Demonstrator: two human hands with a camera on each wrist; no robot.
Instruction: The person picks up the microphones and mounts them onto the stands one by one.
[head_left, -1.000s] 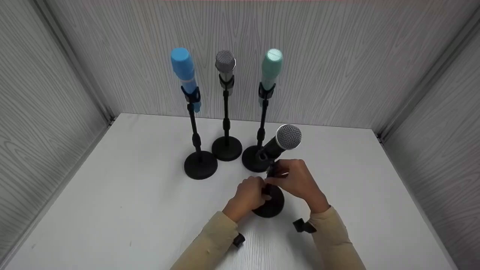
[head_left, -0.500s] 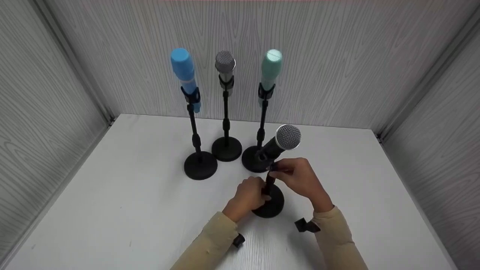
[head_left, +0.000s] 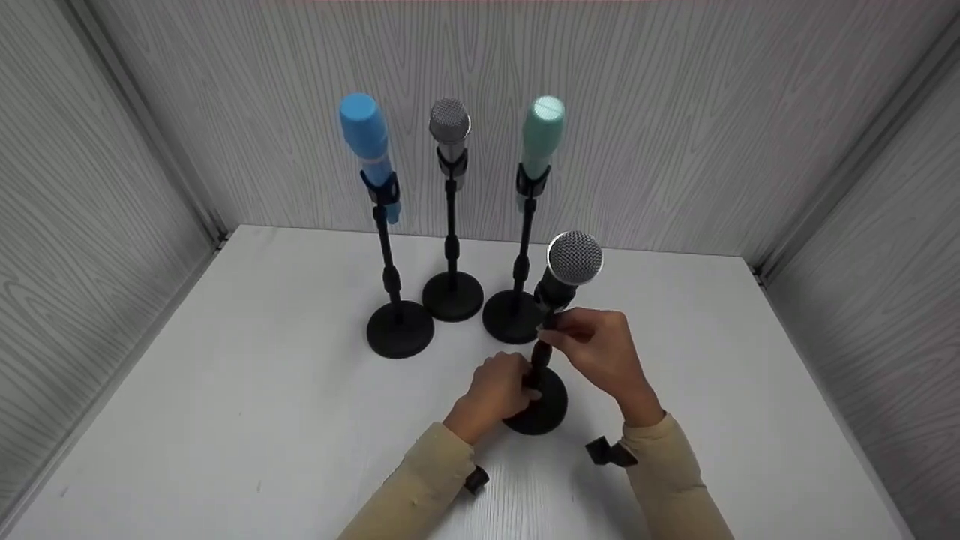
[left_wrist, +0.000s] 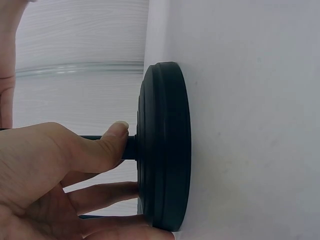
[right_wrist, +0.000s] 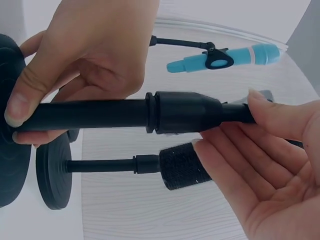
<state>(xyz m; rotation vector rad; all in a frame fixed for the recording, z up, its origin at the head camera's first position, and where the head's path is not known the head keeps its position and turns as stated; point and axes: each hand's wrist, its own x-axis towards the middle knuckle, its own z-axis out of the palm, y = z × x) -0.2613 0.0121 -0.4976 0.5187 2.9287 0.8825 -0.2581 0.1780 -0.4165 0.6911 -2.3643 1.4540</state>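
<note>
A black microphone (head_left: 574, 257) with a silver mesh head sits tilted in the clip of a short black desk stand (head_left: 540, 354). My left hand (head_left: 496, 386) grips the stand's pole just above its round base (left_wrist: 167, 145), thumb on the pole, lower fingers reaching the base's edge. Higher up, my right hand (head_left: 600, 349) pinches the thin upper rod between thumb and fingers, just under the clip. Between both hands the thick collar (right_wrist: 187, 112) shows in the right wrist view. The microphone's head is out of both wrist views.
Behind stand three more microphones on black stands: a blue one (head_left: 365, 131), a grey one (head_left: 450, 124) and a green one (head_left: 544, 131). The nearest round base (head_left: 510, 319) is close behind the held stand. Wood-grained panels (head_left: 300, 112) enclose the white table (head_left: 262, 375).
The silver-headed microphone has swung up and now stands more upright over the pole. My right hand has shifted slightly up the stand; my left hand has kept its place.
</note>
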